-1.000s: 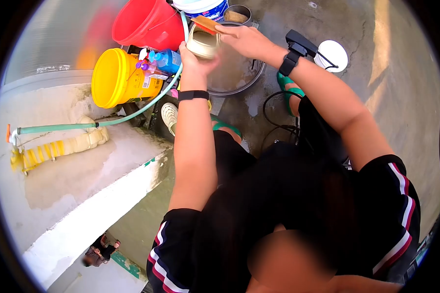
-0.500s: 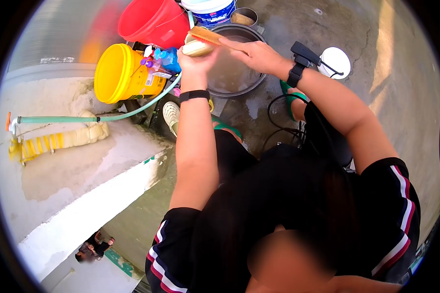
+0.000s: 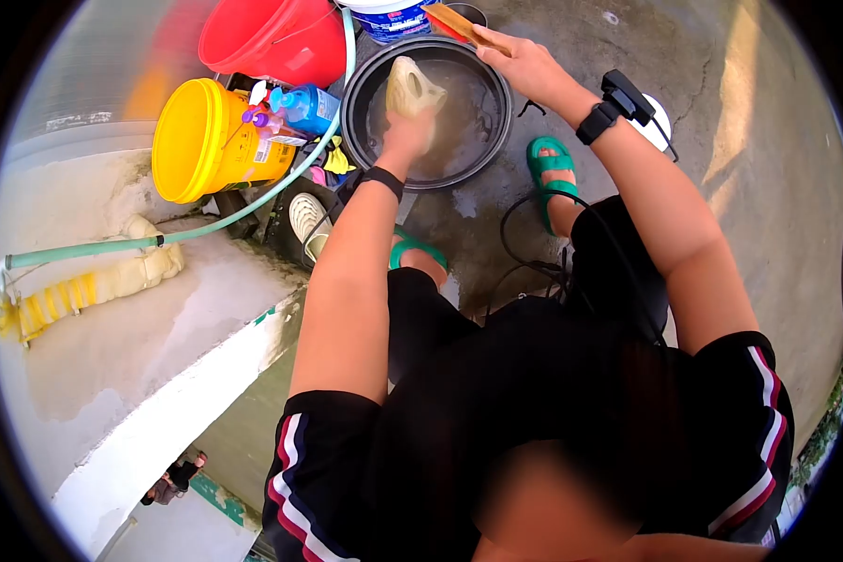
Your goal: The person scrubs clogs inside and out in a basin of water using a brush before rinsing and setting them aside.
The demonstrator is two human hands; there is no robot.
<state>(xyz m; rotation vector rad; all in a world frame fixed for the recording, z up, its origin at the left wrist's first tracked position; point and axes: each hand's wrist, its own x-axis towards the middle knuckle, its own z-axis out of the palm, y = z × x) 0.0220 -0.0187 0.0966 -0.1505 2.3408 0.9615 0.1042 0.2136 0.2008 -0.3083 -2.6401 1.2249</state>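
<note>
A pale cream shoe (image 3: 410, 86) is inside the round black basin (image 3: 351, 140), over or in its murky water. My left hand (image 3: 409, 136) is closed on the shoe's near end, slightly blurred, and how deep it sits in the water I cannot tell. My right hand (image 3: 520, 66) grips the wooden handle of a brush (image 3: 454, 23) with orange bristles, held beyond the basin's upper right rim and apart from the shoe.
Left of the basin are a red bucket (image 3: 276, 42), a yellow bucket (image 3: 187, 140), spray bottles (image 3: 304, 108) and a green hose (image 3: 253, 207). Another cream shoe (image 3: 307, 220) stands near my feet. A white round container (image 3: 656, 122) is at the right. Another person (image 3: 173, 480) is at lower left.
My left hand has gone from above the basin's left edge down into the basin with the shoe. The brush in my right hand has moved off the shoe, up and to the right.
</note>
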